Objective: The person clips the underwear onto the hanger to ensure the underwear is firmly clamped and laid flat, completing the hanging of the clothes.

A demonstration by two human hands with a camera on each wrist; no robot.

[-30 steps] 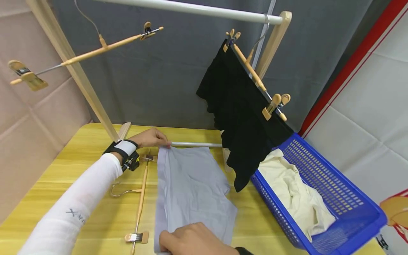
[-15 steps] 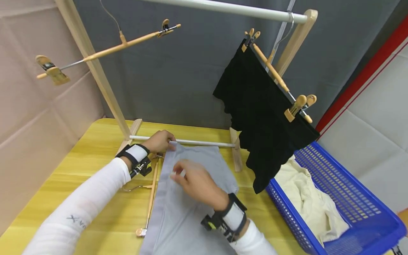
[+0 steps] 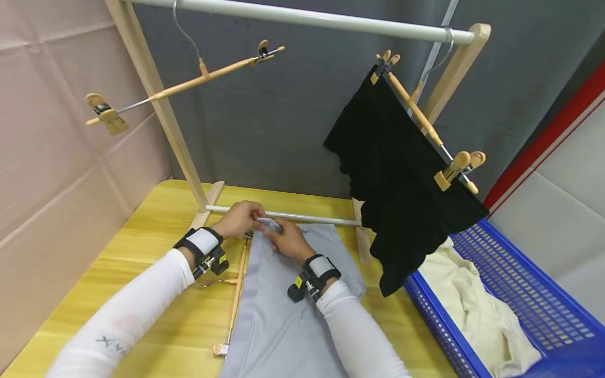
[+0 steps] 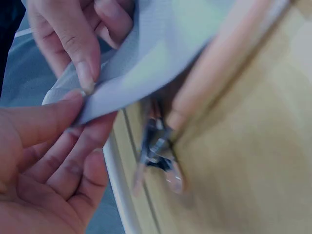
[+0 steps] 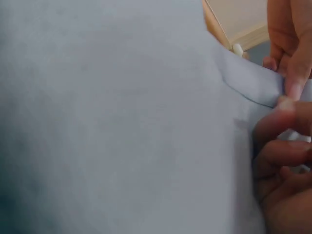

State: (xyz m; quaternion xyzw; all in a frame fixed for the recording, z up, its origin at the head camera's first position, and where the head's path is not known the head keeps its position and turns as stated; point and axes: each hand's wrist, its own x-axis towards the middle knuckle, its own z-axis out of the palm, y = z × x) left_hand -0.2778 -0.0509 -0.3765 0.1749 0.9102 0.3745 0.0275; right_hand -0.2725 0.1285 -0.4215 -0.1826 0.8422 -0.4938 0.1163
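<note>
A grey garment (image 3: 283,315) lies flat on the yellow table (image 3: 142,231), its far edge by the rack's low white bar (image 3: 321,217). My left hand (image 3: 250,218) and right hand (image 3: 276,237) meet at the garment's far left corner, and both pinch that corner. In the left wrist view my left hand's thumb and fingers (image 4: 73,105) nip the grey cloth (image 4: 146,53), with the right hand's fingers (image 4: 78,53) just above. A wooden clip hanger (image 3: 235,294) lies under the garment's left edge, and its metal clip (image 4: 158,146) sits right beside the held corner.
A wooden rack with a white top rail (image 3: 302,18) stands at the table's back. An empty clip hanger (image 3: 189,84) hangs at left, and a black garment (image 3: 402,178) hangs clipped at right. A blue basket (image 3: 510,273) holding cream cloth (image 3: 477,315) sits at the right.
My right hand has moved from the garment's near edge up to its far left corner and now pinches it beside the left hand. The left hand stays at that corner.
</note>
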